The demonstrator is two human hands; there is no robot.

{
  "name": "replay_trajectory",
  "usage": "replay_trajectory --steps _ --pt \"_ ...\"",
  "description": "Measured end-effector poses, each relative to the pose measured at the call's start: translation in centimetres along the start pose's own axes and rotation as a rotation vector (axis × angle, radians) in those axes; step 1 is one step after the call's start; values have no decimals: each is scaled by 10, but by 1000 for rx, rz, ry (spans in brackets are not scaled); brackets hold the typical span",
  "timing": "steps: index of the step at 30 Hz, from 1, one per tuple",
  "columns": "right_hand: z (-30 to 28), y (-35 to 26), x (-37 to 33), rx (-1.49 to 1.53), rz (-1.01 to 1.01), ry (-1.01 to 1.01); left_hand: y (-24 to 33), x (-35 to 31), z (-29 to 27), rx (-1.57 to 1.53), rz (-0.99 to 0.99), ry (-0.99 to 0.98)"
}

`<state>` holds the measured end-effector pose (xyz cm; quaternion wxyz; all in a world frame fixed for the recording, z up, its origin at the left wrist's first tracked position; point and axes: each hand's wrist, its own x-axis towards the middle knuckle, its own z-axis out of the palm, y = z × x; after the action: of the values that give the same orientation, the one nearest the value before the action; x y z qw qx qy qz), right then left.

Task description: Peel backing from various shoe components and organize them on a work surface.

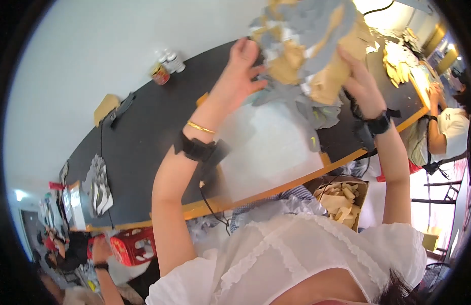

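Observation:
A large loose heap of grey and tan flat cut pieces (316, 35), perhaps fabric or leather, fills the upper middle over the worktable. On its left side my left hand (243, 71) is open, thumb raised and fingers apart, its fingertips close to the heap's edge. Against the right side is my right hand (365, 86), gripping tan pieces, with some fingers hidden. Beneath the heap lies a pale translucent sheet (271, 142), and grey pieces hang down over its far part. Dark bands circle both my wrists.
The dark worktable (159, 127) has a wooden edge. A red can (160, 74) and clear bottles (172, 61) stand by the wall. Grey pieces (99, 188) lie left. Below the table are a carton of tan scraps (342, 201) and a red stool (133, 245). Co-workers sit on both sides.

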<state>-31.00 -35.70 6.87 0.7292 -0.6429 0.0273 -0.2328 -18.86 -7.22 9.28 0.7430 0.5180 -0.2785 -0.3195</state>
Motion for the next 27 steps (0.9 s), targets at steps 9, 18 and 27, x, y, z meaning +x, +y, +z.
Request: replay_trajectory --steps 9,18,27 --pt "241 118 -5 776 364 -122 1 -99 -139 49 25 458" --pt "313 193 -34 839 748 160 -38 -96 -258 253 -63 512" --pt "235 124 -78 759 1020 -472 -4 -74 -227 1268 213 463"
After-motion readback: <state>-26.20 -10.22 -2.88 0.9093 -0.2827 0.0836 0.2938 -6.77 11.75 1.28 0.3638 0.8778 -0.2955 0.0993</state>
